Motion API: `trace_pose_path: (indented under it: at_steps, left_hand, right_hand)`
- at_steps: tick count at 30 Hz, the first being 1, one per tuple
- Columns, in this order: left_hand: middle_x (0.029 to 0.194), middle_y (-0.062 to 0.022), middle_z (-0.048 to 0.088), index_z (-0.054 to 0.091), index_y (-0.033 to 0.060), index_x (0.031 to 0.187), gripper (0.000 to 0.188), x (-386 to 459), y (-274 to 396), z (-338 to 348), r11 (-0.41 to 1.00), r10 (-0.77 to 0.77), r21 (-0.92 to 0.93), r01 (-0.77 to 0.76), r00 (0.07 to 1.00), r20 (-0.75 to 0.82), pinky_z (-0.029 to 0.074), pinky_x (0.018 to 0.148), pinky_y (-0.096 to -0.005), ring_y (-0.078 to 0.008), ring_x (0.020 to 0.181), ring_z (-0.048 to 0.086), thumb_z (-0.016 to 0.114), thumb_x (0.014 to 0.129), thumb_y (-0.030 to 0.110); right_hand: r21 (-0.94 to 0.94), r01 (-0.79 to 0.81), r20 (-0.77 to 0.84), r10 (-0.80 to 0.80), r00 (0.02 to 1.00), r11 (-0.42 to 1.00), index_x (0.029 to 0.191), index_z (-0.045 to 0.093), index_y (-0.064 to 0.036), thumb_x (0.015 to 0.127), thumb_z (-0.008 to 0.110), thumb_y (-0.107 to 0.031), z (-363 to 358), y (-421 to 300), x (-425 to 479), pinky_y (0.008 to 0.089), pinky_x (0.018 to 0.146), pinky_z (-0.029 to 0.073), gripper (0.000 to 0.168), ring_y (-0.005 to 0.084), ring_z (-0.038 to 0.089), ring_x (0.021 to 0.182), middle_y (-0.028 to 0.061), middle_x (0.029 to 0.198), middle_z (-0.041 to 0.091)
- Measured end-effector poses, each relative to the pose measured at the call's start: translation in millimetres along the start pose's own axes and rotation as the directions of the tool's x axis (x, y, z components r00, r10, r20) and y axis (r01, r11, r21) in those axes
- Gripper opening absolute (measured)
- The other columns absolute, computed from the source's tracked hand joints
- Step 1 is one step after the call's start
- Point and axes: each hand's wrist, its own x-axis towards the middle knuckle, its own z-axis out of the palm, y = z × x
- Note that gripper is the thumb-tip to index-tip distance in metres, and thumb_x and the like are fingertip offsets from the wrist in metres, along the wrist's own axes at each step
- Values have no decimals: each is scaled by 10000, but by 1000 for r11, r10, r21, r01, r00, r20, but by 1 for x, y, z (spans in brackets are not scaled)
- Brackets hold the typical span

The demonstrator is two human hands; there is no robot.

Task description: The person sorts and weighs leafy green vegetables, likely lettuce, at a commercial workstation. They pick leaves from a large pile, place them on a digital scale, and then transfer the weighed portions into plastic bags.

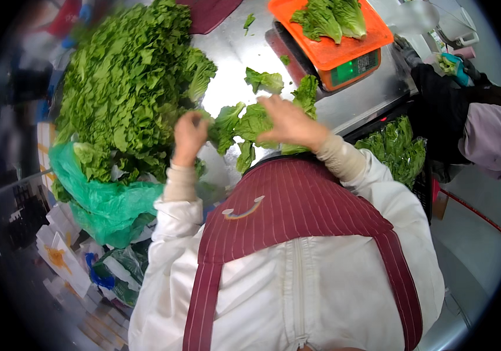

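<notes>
Loose green lettuce leaves [253, 123] lie on the steel table before me. Over them is my right hand [292, 124], fingers spread and somewhat blurred; whether it touches the leaves is unclear. My left hand [191, 135] has its fingers curled near the right side of a large heap of leafy lettuce [123, 87]; a bit of leaf may be between the fingertips, but blur hides this. An orange scale [351, 72] with a lit green display stands at the upper right, and the orange tray [276, 8] on top bears several lettuce heads [331, 19].
Green plastic bagging [105, 206] hangs under the heap at the left. Bagged greens [397, 149] sit in a dark crate [426, 193] to my right. Beyond the scale, a co-worker's gloved hand [406, 50] rests by the steel table's edge [373, 112].
</notes>
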Motion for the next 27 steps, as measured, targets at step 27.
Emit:
trace_pose_path:
  at_steps: [27]
  left_hand:
    - [914, -145, 698, 665, -38, 964, 246, 37, -10, -331, 986, 35, -120, -113, 856, -515, 503, 812, -339, -219, 873, 661, 642, 882, 192]
  right_hand:
    - [96, 525, -50, -523, 851, 845, 1157, 564, 72, 887, 649, -354, -110, -191, 250, 387, 828, 505, 512, 332, 643, 977, 252, 1054, 643]
